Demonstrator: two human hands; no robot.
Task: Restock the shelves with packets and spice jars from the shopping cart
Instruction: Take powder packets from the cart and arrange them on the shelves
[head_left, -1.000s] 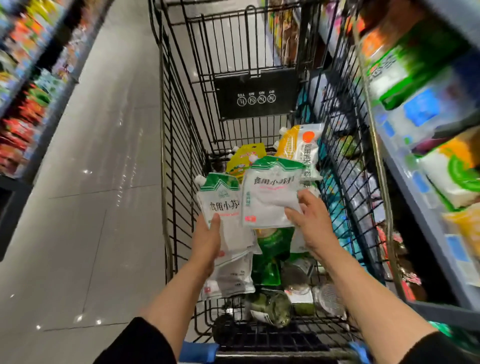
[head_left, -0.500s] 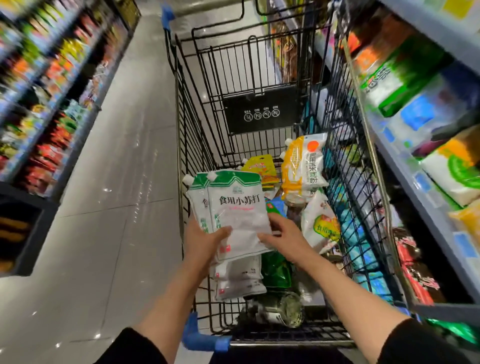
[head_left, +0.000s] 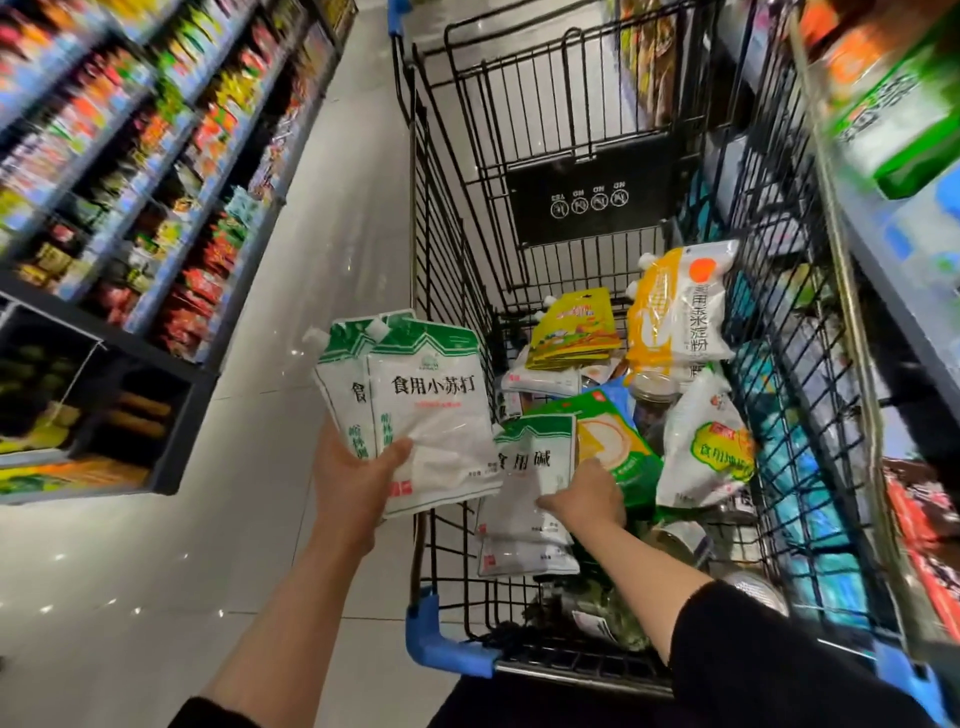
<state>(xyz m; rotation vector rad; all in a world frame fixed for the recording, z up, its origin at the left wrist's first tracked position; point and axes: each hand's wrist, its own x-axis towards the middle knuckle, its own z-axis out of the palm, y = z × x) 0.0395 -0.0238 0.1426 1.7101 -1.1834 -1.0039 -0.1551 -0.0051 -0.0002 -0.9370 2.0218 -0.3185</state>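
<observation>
My left hand (head_left: 353, 478) grips two white-and-green baking soda packets (head_left: 431, 415), stacked and held up over the cart's left edge. My right hand (head_left: 584, 501) reaches down into the black wire shopping cart (head_left: 452, 218) and pinches another white-and-green packet (head_left: 535, 462) that lies on similar packets. Deeper in the cart lie a yellow starch packet (head_left: 680, 306), a flat yellow pouch (head_left: 574, 327), a white-and-green bag (head_left: 706, 441), a green packet (head_left: 618, 447) and glass jars (head_left: 657, 400), partly buried.
Stocked shelves (head_left: 130, 171) line the aisle on the left across a grey tiled floor (head_left: 291, 519). A shelf unit (head_left: 893, 218) with green and blue packets stands close against the cart's right side. The cart's blue corner bumper (head_left: 441, 644) is near me.
My right hand has let go of the packets in my left hand and dropped into the cart onto another packet. My left hand has carried its two packets left.
</observation>
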